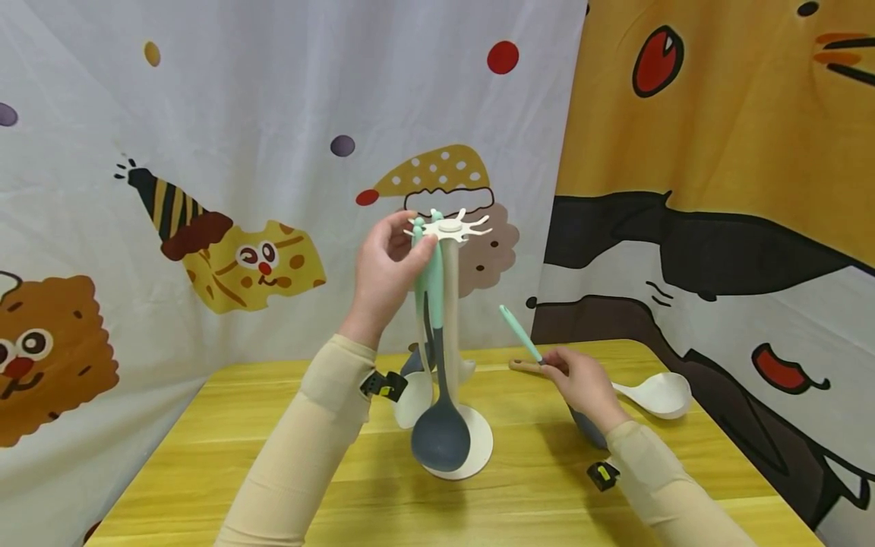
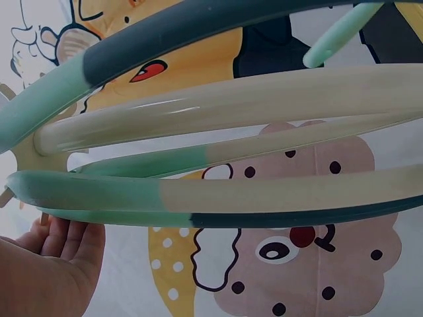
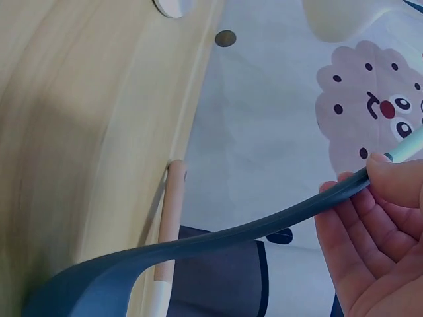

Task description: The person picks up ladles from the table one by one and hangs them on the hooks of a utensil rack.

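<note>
A white utensil stand [image 1: 451,304] with a hooked top and round base rises from the table. A dark grey ladle [image 1: 440,437] with a mint handle hangs at its front. Behind it hang a white-headed utensil [image 1: 412,401] and other mint-handled ones. My left hand [image 1: 386,262] holds the stand's hooked top, thumb in front beside the handles; its fingertips show below the hooks in the left wrist view. My right hand [image 1: 581,384] pinches the shaft of a dark grey utensil [image 3: 251,231] with a mint handle, tilted, its head low near the table and partly hidden.
Beyond my right hand, a white ladle-like spoon [image 1: 663,395] with a wood-coloured handle [image 3: 173,205] lies on the wooden table [image 1: 273,456]. A cartoon-printed curtain [image 1: 273,99] hangs behind the table and along its right side.
</note>
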A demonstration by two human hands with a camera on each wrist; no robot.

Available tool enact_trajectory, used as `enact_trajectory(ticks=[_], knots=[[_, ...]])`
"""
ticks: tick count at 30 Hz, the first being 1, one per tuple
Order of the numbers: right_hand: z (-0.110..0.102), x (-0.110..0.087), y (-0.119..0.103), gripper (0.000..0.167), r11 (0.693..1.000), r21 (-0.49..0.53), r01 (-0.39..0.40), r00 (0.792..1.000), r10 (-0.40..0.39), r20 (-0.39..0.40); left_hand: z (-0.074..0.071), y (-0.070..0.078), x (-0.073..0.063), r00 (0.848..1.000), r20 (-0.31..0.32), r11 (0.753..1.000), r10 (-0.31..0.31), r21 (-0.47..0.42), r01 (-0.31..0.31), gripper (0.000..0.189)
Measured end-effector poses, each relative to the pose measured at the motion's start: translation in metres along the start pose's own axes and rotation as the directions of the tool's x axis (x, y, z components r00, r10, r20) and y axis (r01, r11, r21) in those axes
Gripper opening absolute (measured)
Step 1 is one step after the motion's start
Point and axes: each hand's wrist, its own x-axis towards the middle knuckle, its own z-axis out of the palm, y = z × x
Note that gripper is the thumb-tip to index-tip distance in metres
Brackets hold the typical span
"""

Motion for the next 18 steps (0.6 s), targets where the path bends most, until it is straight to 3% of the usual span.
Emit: enact_trajectory(ticks=[18], knots=[[0.002, 0.005, -0.014, 0.013, 0.993, 0.072, 0.093, 0.992, -0.086, -0.093, 0.0, -0.001, 0.002, 1.0, 0.002, 1.0, 0.019, -0.015, -0.019, 0.052]])
